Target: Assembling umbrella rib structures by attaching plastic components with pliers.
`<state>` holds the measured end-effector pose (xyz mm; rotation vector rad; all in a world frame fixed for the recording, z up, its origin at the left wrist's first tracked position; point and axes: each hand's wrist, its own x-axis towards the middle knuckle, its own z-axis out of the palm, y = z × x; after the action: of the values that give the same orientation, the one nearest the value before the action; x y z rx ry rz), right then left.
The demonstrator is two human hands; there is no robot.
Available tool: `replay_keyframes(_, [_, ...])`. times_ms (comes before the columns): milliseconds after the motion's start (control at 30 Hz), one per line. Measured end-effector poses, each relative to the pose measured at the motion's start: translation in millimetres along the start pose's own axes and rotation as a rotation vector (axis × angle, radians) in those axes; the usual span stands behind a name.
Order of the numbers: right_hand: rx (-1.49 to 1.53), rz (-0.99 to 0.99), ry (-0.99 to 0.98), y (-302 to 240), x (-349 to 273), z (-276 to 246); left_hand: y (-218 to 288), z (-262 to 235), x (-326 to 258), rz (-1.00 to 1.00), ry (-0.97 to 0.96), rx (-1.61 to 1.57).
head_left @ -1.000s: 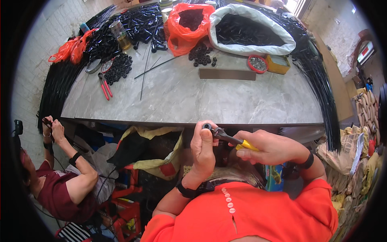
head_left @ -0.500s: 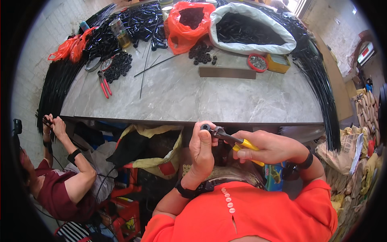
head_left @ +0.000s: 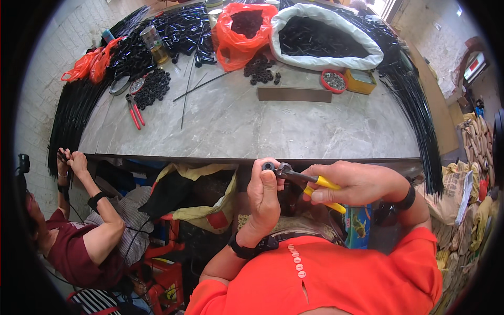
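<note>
Right at the near edge of the grey bench [head_left: 294,131], the left hand [head_left: 264,198] pinches a small black ring [head_left: 268,166] while the right hand [head_left: 357,182] grips yellow-handled pliers [head_left: 307,182] closed on it.

Orange bag [head_left: 239,34] and white sack [head_left: 328,39] on table's far side; yellow box [head_left: 360,81] just right.

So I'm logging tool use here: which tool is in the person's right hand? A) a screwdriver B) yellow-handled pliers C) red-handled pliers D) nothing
B: the right hand grips yellow-handled pliers, their nose at a small black part that the left hand holds; the red-handled pliers lie on the table.
</note>
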<state>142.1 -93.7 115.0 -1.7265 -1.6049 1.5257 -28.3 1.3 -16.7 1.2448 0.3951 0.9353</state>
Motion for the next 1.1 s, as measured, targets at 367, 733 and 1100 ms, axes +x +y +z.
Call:
replay_keyframes(367, [0.186, 0.063, -0.075, -9, 4, -4, -1, 0, -2, 0.016, 0.012, 0.055])
replay_keyframes(733, [0.15, 0.184, -0.043, -20, 8, -3, -1, 4, 0, 0.03, 0.079, 0.093])
replay_keyframes(1100, [-0.026, -0.034, -0.046, 0, -2, -18, 0, 0, 4, -0.033, -0.019, -0.159])
